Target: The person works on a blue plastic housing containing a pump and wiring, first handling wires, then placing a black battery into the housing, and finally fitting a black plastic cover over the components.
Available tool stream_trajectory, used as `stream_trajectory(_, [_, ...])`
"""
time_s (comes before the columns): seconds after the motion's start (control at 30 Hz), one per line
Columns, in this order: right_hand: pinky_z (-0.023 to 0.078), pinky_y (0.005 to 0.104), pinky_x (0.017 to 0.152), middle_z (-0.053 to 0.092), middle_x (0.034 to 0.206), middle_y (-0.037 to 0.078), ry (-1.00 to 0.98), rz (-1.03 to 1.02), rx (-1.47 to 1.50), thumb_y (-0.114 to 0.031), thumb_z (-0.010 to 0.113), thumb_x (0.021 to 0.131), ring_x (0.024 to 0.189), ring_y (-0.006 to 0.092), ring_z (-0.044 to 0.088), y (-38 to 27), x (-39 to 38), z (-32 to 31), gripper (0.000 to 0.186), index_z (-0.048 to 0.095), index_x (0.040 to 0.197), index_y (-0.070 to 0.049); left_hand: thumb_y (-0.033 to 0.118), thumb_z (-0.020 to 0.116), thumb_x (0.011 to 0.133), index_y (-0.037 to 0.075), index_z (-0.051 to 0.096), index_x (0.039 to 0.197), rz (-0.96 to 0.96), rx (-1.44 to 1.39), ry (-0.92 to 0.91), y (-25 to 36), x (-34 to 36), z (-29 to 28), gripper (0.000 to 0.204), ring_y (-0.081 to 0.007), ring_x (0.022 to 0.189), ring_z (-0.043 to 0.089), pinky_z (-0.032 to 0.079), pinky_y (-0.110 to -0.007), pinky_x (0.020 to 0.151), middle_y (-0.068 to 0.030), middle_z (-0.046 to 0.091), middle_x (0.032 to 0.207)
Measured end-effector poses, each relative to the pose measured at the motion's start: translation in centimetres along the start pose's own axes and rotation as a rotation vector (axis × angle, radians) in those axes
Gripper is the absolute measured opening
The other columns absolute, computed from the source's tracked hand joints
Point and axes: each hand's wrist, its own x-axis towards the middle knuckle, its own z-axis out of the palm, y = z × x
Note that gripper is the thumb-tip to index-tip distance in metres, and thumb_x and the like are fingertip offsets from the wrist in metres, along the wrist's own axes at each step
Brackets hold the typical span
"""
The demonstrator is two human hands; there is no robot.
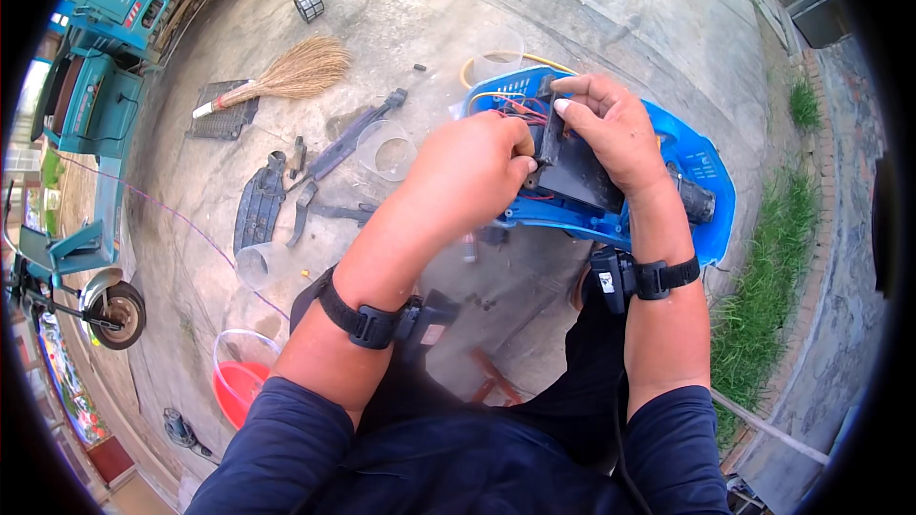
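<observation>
My left hand is closed at the near left side of a black rectangular box, thumb and forefinger curled at its edge. What they pinch is hidden. My right hand grips the top of the same box, thumb on a raised black edge and fingers over it. The box sits in a blue plastic housing with slotted vents. Red and orange wires run beside the box, just beyond my left hand. A black cylindrical part lies in the housing's right end, partly behind my right forearm.
On the concrete floor lie a straw broom, black straps, black plastic parts, clear containers and a red bucket. A teal three-wheeled vehicle stands left. A grass strip runs along the right.
</observation>
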Motion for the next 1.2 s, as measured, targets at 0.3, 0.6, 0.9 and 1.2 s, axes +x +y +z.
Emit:
stream_trajectory(0.3, [0.052,0.0262,0.077,0.075,0.096,0.002,-0.011,-0.023,-0.18,-0.02,0.076,0.093,0.083,0.008,0.062,0.9,0.3,0.4,0.026,0.078,0.113,-0.003,0.024,0.07,0.089,0.005,0.073,0.092,0.062,0.058,-0.019,-0.6,0.0,0.2,0.019,-0.042,0.089,0.07,0.056,-0.051,0.08,-0.0205,0.072,0.091])
stream_trajectory(0.6, [0.054,0.0286,0.086,0.076,0.101,0.005,-0.026,-0.001,-0.179,-0.019,0.073,0.094,0.092,0.012,0.067,0.6,0.2,0.3,0.027,0.079,0.116,-0.004,0.031,0.077,0.087,0.004,0.07,0.091,-0.071,0.068,-0.036,1.0,-0.1,0.4,0.029,-0.0414,0.087,0.072,0.057,-0.051,0.077,-0.0196,0.074,0.093])
stream_trajectory(0.9, [0.055,0.0327,0.094,0.078,0.113,0.013,0.094,-0.057,-0.241,-0.014,0.062,0.091,0.102,0.0213,0.072,1.5,0.5,0.7,0.036,0.078,0.121,-0.003,0.023,0.071,0.088,0.001,0.065,0.115,-0.157,0.06,0.112,0.5,0.0,1.0,0.035,-0.043,0.093,0.073,0.058,-0.05,0.083,-0.0229,0.075,0.096])
stream_trajectory(1.2, [0.057,0.033,0.086,0.079,0.103,0.013,0.018,0.024,-0.485,-0.019,0.059,0.094,0.092,0.0184,0.072,-0.3,0.5,0.8,0.034,0.078,0.115,0.0,0.019,0.068,0.089,0.005,0.063,0.132,-0.053,-0.012,0.21,-0.6,-0.1,1.0,0.046,-0.0387,0.091,0.074,0.058,-0.047,0.081,-0.0202,0.075,0.099])
